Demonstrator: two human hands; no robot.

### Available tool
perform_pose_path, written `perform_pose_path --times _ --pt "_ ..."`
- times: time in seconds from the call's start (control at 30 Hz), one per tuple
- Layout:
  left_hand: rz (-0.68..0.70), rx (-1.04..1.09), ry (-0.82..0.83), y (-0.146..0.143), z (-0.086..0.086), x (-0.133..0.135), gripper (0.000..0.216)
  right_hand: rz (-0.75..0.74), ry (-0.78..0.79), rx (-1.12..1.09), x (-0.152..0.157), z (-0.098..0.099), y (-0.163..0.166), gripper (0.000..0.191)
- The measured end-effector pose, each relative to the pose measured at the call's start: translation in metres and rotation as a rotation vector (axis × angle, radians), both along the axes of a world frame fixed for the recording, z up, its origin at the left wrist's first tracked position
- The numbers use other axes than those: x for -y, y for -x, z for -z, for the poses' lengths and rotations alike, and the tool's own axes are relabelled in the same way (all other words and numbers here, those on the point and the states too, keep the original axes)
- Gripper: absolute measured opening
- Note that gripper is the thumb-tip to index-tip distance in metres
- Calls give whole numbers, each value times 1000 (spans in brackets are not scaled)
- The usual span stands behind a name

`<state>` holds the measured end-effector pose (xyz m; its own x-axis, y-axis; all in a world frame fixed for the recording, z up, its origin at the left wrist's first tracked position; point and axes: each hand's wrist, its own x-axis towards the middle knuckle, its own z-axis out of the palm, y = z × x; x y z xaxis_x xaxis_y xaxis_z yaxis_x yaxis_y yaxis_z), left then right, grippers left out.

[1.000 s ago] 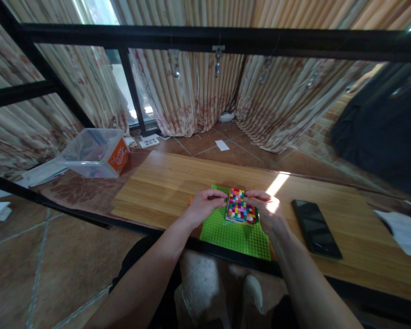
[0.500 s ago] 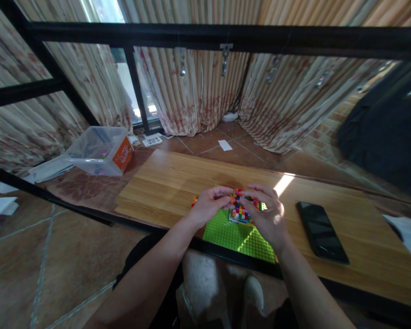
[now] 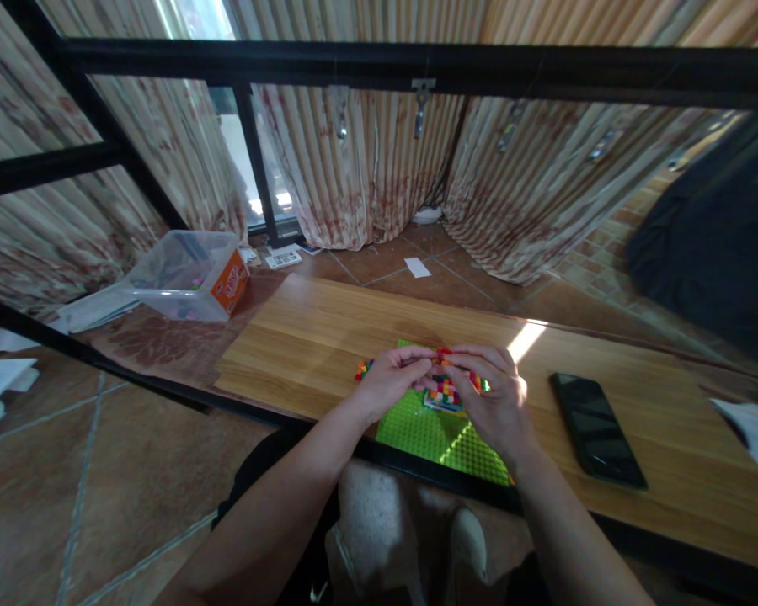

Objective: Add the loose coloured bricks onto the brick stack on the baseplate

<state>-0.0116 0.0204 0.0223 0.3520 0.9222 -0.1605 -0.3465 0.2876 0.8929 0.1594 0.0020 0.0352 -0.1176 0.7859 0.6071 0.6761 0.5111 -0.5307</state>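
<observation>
A green studded baseplate [image 3: 429, 433] lies at the near edge of a wooden table [image 3: 316, 337]. On its far part sits a block of small multicoloured bricks [image 3: 445, 394], mostly covered by my hands. My left hand [image 3: 392, 383] is closed in a pinch at the block's left top edge. My right hand [image 3: 496, 400] curls over its right side, fingers pressed on the bricks. A few loose coloured bricks [image 3: 363, 369] lie just left of my left hand.
A black phone [image 3: 597, 429] lies flat on the table to the right. White paper [image 3: 755, 425] sits at the far right edge. A clear plastic box [image 3: 186, 276] with an orange label stands on the floor at left. Black metal bars [image 3: 379, 71] cross overhead.
Both hands closed in over the brick block, which was largely uncovered one second ago and is now mostly hidden. The view shifted slightly.
</observation>
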Motion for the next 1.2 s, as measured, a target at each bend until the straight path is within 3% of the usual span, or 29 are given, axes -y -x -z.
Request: perform_pose_path --times 0.23,0.5,0.93,1.2 --pt "-250 -251 -54 16 -3 -13 5 76 -32 105 -8 4 -40 18" --pt "-219 -266 -67 17 0 -12 6 50 -7 234 -12 20 -42 20" --pt "-208 -313 -72 17 -1 -13 10 99 10 87 -16 22 -36 13" --pt "-214 -320 -82 18 1 -15 11 120 26 0 -16 22 -35 18"
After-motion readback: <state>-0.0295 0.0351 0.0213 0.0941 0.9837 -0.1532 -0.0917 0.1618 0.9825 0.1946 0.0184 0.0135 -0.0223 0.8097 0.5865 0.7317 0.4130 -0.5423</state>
